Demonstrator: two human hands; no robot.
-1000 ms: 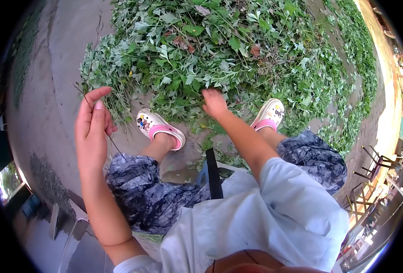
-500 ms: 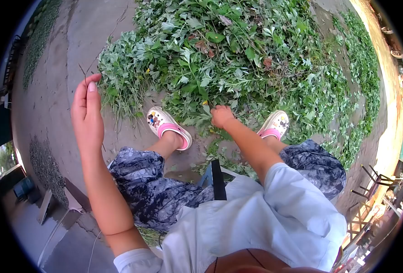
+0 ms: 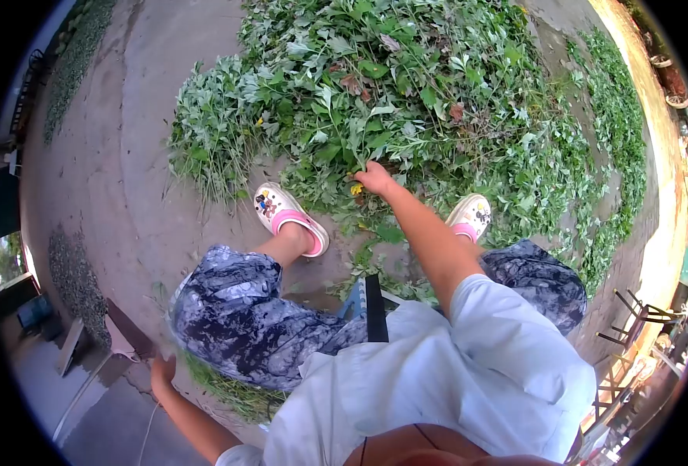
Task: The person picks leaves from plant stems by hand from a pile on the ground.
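Observation:
A broad heap of cut leafy green plants [image 3: 437, 85] lies on the ground in front of my feet, with a few brown leaves and small yellow flowers in it. My right hand [image 3: 375, 179] is at the near edge of the heap, between my two shoes, its fingers closed round a green stem. Low at the left, beside my hip, is my left hand [image 3: 162, 368]; its fingers are blurred and I cannot make out whether it holds anything. More green stems [image 3: 231, 392] lie on the ground near my left hip.
My white and pink clogs [image 3: 291, 220] stand either side of my right hand. A strip of greens [image 3: 612, 116] runs along the right, with dark stools [image 3: 643, 314] beyond. Gravel [image 3: 76, 279] and a pale board [image 3: 70, 347] are at the left.
My left hand has swung down and back from beside the heap, and the thin dark twig it held is no longer visible. My right hand has moved slightly up, to a stem.

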